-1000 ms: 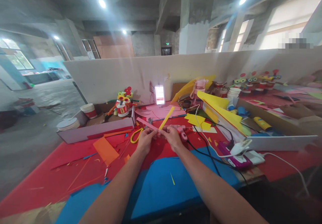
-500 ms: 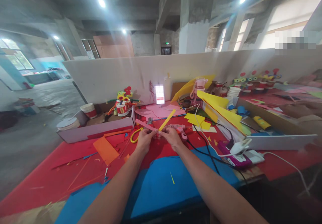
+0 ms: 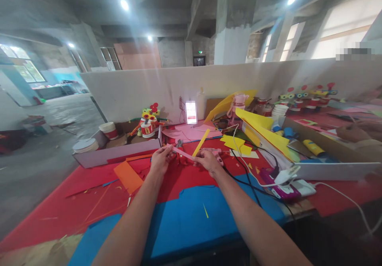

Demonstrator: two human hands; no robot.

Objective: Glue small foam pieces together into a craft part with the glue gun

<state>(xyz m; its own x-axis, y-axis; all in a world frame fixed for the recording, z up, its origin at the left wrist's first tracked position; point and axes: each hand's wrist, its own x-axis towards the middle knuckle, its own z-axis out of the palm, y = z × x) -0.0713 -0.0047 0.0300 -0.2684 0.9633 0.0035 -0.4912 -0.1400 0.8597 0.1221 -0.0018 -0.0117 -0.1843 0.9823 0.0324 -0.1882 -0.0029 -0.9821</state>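
Observation:
A pink paper strip (image 3: 184,152) stretches between my two hands over the red tabletop. Its left end is pinched in my left hand (image 3: 161,158). Where the pink strip meets a yellow paper strip (image 3: 201,142), my right hand (image 3: 207,160) is closed on both, and the yellow one slants up and away. Whether the strips are joined there is hidden by the fingers. Behind the pink strip lie red-handled pliers (image 3: 181,154). Just beyond my right hand rests a pink glue gun (image 3: 217,154).
Orange paper (image 3: 129,177) and blue sheets (image 3: 191,214) cover the near table. A low box (image 3: 119,154) with a paper figure (image 3: 149,124) stands left; another box (image 3: 337,170) holds paper rolls at right. Cables run by a purple power strip (image 3: 276,184). Another person's hand (image 3: 353,132) shows far right.
My left hand has slid left along the pink strip to its far end, away from my right hand. My right hand stays at the joint of the strips.

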